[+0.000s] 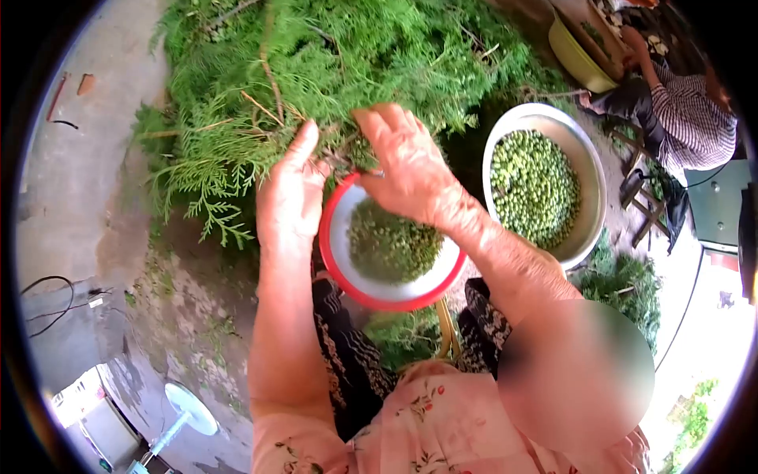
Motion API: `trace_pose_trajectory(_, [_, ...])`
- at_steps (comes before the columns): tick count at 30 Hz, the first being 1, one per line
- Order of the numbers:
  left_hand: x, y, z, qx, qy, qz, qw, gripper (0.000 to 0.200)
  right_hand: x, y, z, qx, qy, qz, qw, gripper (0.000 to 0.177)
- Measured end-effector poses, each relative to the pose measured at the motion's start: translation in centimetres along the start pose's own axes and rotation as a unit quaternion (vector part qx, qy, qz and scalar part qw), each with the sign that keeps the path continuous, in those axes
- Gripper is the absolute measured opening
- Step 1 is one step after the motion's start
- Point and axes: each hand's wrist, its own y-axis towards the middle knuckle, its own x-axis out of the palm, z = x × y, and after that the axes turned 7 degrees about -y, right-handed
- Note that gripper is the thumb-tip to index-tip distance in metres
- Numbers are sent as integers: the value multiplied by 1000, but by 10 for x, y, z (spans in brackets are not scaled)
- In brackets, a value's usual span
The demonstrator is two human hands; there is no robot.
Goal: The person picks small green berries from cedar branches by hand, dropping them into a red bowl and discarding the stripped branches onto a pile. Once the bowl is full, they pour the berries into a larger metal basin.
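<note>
Green branches (332,55) lie in a thick heap across the top of the view, feathery and flat-leaved, spreading down toward the person's lap. Both hands meet at the heap's lower edge, just above a red bowl (387,302). The right hand (407,170) comes in from the right with its fingers bent down over a sprig (351,154), clenched on it at the tips. The left hand (290,197) stands edge-on beside it, fingers stretched up against the foliage and thumb side at the same sprig; whether it grips or only steadies, I cannot tell. The red bowl, white inside, sits on the knees between dark patterned trousers (347,355), directly under the 2 hands, and holds a shallow layer of small green berries (391,245). Just to its right, on the ground, stands a larger metal bowl (530,112), filled much fuller with the same green fruit. Beyond it, at the upper right, another person (691,118) in a striped top sits bent forward near a yellow basin (580,59). Bare concrete ground (87,182) runs down the left side, with a black cable (47,304) on it and a white fan (189,411) lower down.
</note>
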Motion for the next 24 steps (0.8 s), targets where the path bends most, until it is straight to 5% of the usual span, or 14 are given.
trace_pose_trajectory(6, [-7, 2, 4, -62, 36, -97, 993, 26, -13, 3, 10, 25, 87, -48, 995, 41])
trace_pose_trajectory(7, [-2, -2, 6, -75, 55, -42, 995, 28, -14, 2, 12, -6, 89, 2, 996, 31])
trace_pose_trajectory(11, [1, -7, 9, -30, 216, -114, 969, 32, -32, -3, 31, 26, 91, 40, 995, 35])
trace_pose_trajectory(18, [-9, -9, 18, 1, 190, -50, 981, 27, -90, -29, 108, 171, -15, 80, 982, 44])
trace_pose_trajectory(20, [-11, -10, 22, 3, 176, -34, 984, 26, -113, -48, 118, 181, 6, 81, 980, 41])
trace_pose_trajectory(22, [-15, -8, 24, 4, 156, -29, 987, 25, -136, -76, 130, 307, 128, 66, 941, 38])
trace_pose_trajectory(24, [-17, -7, 25, 5, 150, -23, 988, 24, -151, -122, 156, 359, 121, 143, 914, 38])
